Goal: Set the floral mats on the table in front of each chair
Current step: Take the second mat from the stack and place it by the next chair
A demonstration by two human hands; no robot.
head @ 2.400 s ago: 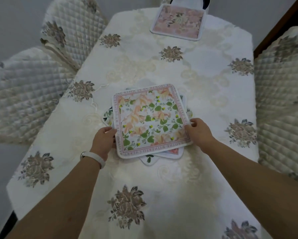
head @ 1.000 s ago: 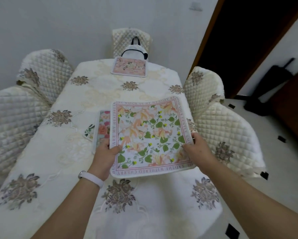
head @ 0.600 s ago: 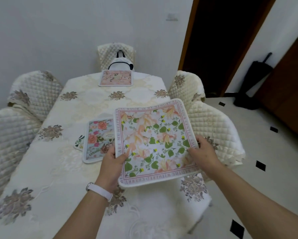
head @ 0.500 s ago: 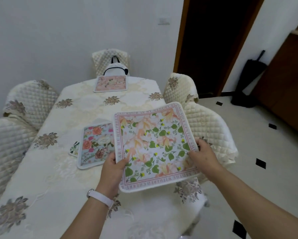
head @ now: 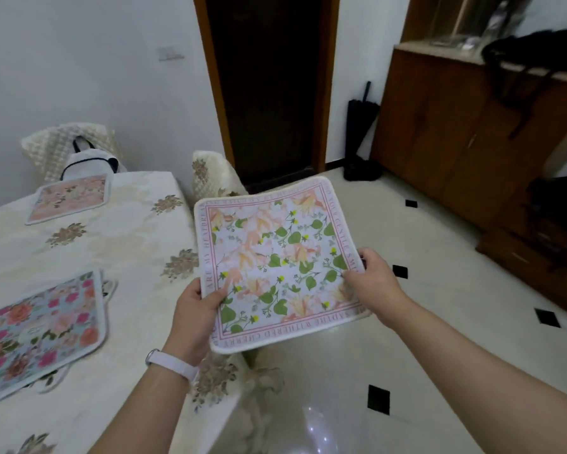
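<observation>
I hold a square mat with orange flowers, green leaves and a lettered pink border in the air, off the table's right side above the floor. My left hand grips its near-left edge and my right hand grips its right edge. The table wears a cream cloth with brown flowers. A blue and pink floral mat lies on it at the left, on top of another mat that barely shows. A pale pink mat lies at the far end.
A quilted chair stands at the table's right side, mostly hidden behind the held mat. A far chair holds a white bag. To the right are a tiled floor, a dark doorway, a black umbrella and a wooden cabinet.
Both hands lifted the orange-flowered mat off the stack and carried it right, past the table's edge. My view turned right, so the table now sits at the left.
</observation>
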